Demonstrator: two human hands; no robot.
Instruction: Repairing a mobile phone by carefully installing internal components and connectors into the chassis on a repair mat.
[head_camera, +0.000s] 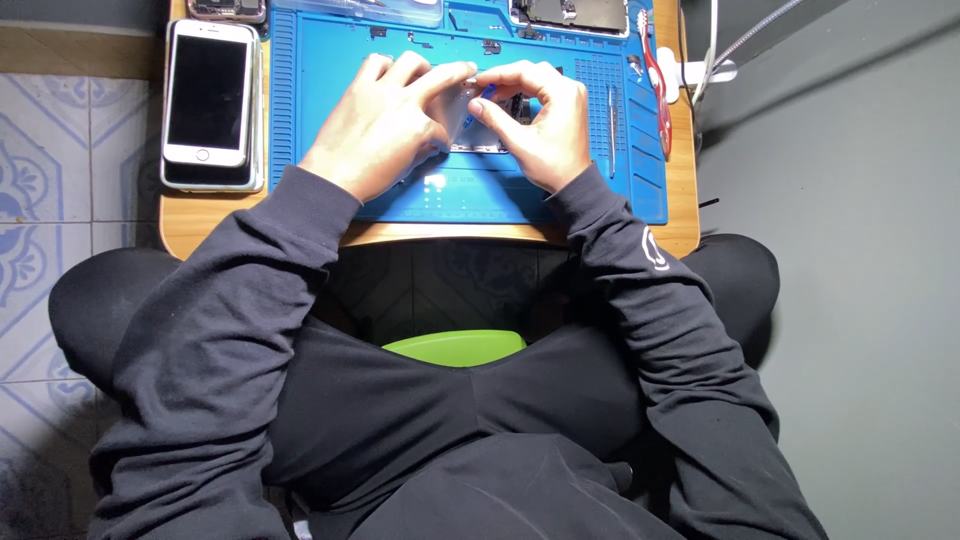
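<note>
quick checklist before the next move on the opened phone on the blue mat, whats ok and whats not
1. Both hands on the work: left hand and right hand meet over the opened phone - ok.
2. Phone lies on the blue mat - ok.
3. Blue pry tool at the right fingers - ok; tip contact cannot tell.
4. Small loose parts sit on the mat's upper part - ok.
5. White phone lies apart, left of the mat - ok.
6. Red-handled tool apart from the hands - ok.

small wooden table (190, 232), patterned tile floor (40, 150), grey wall (850, 300)
</note>
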